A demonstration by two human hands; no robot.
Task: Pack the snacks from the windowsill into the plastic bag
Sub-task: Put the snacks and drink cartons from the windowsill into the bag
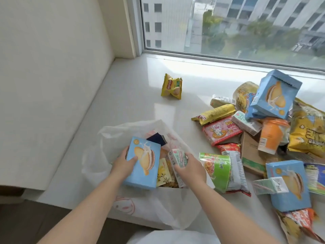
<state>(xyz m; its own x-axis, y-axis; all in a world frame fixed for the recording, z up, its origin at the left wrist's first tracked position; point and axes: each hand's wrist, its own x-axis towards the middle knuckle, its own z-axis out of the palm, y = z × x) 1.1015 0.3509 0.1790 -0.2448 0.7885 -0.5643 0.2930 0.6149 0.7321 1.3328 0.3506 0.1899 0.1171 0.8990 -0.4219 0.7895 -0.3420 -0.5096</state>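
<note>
A translucent white plastic bag (112, 136) lies open on the white windowsill (133, 95), with several snack packs inside it. My left hand (124, 163) grips a light blue biscuit box (142, 163) over the bag's mouth. My right hand (190, 169) is closed on a small green and white drink carton (177, 162), also above the bag. A heap of snacks (263, 127) covers the sill to the right: two more blue boxes, yellow, pink and green packets, an orange pouch. One small yellow packet (172, 86) stands alone further back.
The window glass (228, 25) runs along the back of the sill. A cream wall (52, 67) closes off the left side. The sill's front edge drops to a dark floor (26, 224) at the lower left. A brown cardboard box (250, 152) lies within the heap.
</note>
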